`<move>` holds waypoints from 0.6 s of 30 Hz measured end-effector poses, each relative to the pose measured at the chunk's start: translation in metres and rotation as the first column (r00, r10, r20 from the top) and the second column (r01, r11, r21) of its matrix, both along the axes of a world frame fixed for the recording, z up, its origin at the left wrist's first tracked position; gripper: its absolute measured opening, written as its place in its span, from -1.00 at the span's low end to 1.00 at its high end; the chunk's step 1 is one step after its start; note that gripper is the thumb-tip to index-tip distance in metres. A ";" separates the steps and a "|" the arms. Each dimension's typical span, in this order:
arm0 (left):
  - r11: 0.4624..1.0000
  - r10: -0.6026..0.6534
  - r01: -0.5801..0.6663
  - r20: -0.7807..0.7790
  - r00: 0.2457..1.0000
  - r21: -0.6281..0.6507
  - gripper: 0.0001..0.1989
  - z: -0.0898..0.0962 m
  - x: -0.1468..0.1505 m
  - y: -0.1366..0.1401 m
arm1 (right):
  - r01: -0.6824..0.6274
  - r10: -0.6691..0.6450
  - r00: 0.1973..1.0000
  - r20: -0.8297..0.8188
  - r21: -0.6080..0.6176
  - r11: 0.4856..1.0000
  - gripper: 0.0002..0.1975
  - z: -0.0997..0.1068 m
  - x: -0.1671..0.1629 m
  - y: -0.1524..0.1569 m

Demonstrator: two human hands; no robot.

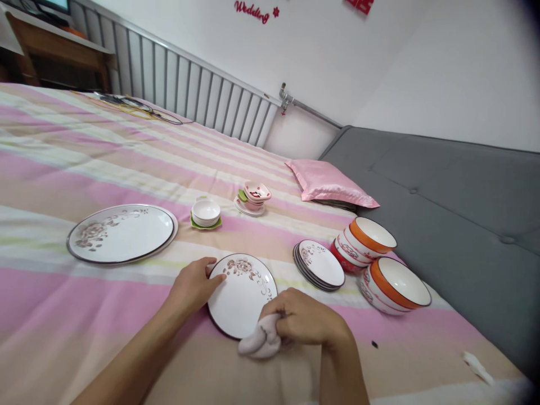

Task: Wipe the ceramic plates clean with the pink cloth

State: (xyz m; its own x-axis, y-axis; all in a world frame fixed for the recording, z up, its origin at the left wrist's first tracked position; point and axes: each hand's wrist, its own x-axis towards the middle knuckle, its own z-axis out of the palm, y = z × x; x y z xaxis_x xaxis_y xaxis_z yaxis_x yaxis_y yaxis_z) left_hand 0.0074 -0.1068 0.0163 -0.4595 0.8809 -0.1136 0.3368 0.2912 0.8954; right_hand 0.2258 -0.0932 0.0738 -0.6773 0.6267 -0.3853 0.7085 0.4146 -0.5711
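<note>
A white round plate (238,298) with a brown flower pattern and dark rim lies in front of me on the striped bedspread. My left hand (194,284) grips its left edge, thumb on top and fingers at the rim. In my right hand (301,316) is a bunched whitish cloth (264,337), pressed against the plate's lower right edge. Just right of the plate sits a stack of similar plates (323,264). To the left lies a large oval plate (126,233) with the same flower pattern, on top of another.
Stacked orange-rimmed bowls (373,233) and more bowls (399,284) stand at the right, near the grey headboard (442,208). Small white bowls (206,211) and small patterned dishes (256,194) sit beyond the plate. A pink pillow (331,183) and cables (139,107) lie farther off.
</note>
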 end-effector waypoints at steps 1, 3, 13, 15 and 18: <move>1.000 -0.013 0.013 -0.012 1.000 -0.007 -0.69 0.001 0.000 -0.001 | 0.037 -0.038 0.999 0.015 0.049 0.998 -0.75 -0.001 0.002 0.002; 0.996 -0.081 0.079 -0.048 0.996 -0.037 -0.82 0.004 0.000 -0.002 | 0.119 -0.129 0.991 0.045 0.183 0.976 -0.78 -0.006 0.004 0.008; 0.996 -0.091 0.091 -0.036 0.995 -0.006 -0.80 -0.007 0.003 -0.002 | 0.303 -0.472 0.861 0.192 0.551 0.778 -0.68 -0.031 -0.014 0.023; 0.996 -0.093 0.093 -0.007 0.996 0.007 -0.81 -0.008 0.006 -0.002 | 0.312 -0.485 0.854 0.191 0.559 0.769 -0.66 -0.034 -0.019 0.022; 0.997 -0.080 0.079 0.031 0.996 0.016 -0.85 -0.007 0.012 -0.002 | 0.336 -0.495 0.854 0.161 0.554 0.762 -0.61 -0.037 -0.025 0.019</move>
